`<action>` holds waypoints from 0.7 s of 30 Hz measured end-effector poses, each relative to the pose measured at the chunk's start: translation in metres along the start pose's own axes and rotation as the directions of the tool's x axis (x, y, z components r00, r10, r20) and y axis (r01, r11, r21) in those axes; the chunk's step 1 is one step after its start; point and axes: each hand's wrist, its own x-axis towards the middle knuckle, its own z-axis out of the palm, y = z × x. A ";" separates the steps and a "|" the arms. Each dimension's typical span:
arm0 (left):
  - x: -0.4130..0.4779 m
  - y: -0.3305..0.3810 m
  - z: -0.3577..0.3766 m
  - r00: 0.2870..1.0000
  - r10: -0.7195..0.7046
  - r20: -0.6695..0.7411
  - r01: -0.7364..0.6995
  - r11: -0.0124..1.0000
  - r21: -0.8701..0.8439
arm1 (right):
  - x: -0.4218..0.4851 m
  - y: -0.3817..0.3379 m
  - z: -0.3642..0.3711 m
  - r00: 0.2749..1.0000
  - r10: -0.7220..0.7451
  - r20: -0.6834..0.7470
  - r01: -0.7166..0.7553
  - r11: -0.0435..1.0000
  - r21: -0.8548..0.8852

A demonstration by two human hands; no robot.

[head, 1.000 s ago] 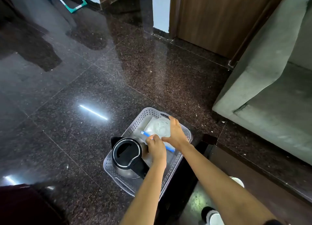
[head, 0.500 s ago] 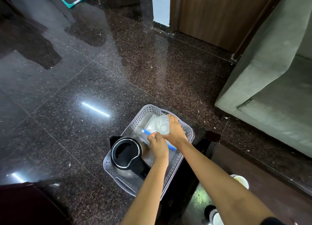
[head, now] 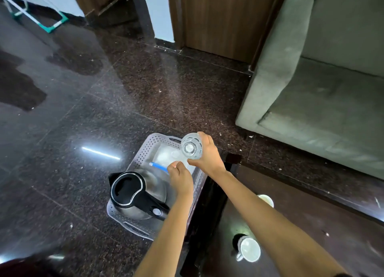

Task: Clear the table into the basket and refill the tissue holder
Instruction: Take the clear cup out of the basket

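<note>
the basket [head: 143,152], a grey perforated one, sits on the dark floor [head: 83,110] just beside the counter's [head: 291,214] left edge, its long axis running from near-left to far-right. a kettle [head: 135,193] fills its near end, lid up, spout toward the left and black handle toward the counter. at the far end lies a white pack [head: 166,156] flat on the basket's bottom, and a blue-tipped stick [head: 158,167] lies across it, its long axis running left to right, its right end hidden under the left hand.

the right hand [head: 207,158] has its grip closed round a clear glass [head: 191,145], thumb on the near side and fingers wrapped over the far side. the glass is above the basket's far right corner, tilted so that its round end faces up at the camera, long axis pointing up and a little left. whether that end is the mouth or the base cannot be told.

the left hand [head: 180,177] is over the middle of the basket, between kettle and pack, fingers curled in and tips pinched near the stick's right end; whether it truly holds the stick cannot be told.

on the counter, a cup [head: 266,199] shows behind the right forearm near the left edge, and a mug [head: 248,248] stands nearer the near edge, mouth up. a grey sofa [head: 322,79] stands beyond the counter's far edge.
</note>
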 end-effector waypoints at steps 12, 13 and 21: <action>-0.106 -0.049 0.057 0.968 0.058 0.244 -0.098 0.983 0.156 | -0.131 0.056 -0.106 0.924 0.172 -0.341 -0.159 0.985 0.066; -0.117 -0.058 0.064 0.959 0.050 0.279 -0.098 0.982 0.163 | -0.146 0.066 -0.112 0.910 0.197 -0.364 -0.185 0.980 0.068; -0.203 -0.135 0.108 0.861 -0.057 0.505 -0.131 0.935 0.330 | -0.261 0.152 -0.144 0.785 0.378 -0.490 -0.338 0.925 0.173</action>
